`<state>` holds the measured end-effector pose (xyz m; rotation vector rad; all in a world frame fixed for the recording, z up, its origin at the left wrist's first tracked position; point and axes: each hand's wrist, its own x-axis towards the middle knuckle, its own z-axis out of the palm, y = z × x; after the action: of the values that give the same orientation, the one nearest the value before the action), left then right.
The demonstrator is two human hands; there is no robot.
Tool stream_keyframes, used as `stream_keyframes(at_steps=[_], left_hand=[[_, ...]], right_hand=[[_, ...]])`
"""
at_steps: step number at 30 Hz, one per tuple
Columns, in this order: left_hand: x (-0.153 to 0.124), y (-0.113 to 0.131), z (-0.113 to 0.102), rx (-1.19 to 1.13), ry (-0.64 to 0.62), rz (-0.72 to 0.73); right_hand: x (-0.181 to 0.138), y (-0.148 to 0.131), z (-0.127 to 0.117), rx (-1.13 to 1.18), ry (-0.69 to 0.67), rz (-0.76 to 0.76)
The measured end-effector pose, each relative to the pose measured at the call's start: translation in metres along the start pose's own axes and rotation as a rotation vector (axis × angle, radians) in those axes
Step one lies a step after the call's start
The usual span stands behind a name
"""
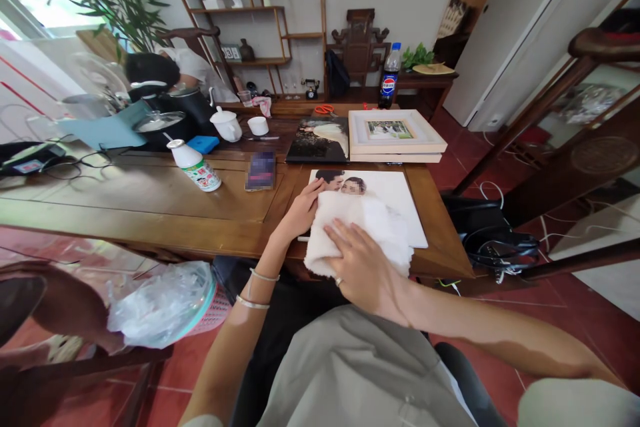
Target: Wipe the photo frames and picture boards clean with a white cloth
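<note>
A white photo panel (400,193) printed with two people lies flat near the table's front edge. Over its lower part is spread a fluffy white cloth (327,213). My right hand (363,263) rests on the cloth with the fingers stretched out, pressing it against the panel. At the panel's left edge, my left hand (301,209) lies with its fingers extended over the border, beside the cloth. The cloth hides much of the picture.
Behind the panel lie a dark photo panel (317,140) and stacked pale frames (397,135). A cola bottle (389,77), orange-handled scissors (324,109), a phone (261,171), a white bottle (194,165) and a teapot (227,124) stand or lie around. A bag-lined basket (213,310) is at lower left.
</note>
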<state>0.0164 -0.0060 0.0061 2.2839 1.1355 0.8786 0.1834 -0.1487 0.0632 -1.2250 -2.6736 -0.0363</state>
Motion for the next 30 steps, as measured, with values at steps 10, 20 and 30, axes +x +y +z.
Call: stream_keyframes(at_steps=[10, 20, 30], left_hand=[[-0.001, 0.009, 0.001, 0.046, 0.038, -0.025], [-0.003, 0.018, -0.003, 0.041, 0.064, 0.022], [-0.003, 0.013, -0.006, -0.035, 0.023, -0.048]], right_hand=[[0.044, 0.12, -0.012, 0.157, 0.037, 0.179], [0.139, 0.104, -0.005, 0.32, 0.038, 0.085], [0.037, 0.156, -0.008, 0.143, 0.047, 0.228]])
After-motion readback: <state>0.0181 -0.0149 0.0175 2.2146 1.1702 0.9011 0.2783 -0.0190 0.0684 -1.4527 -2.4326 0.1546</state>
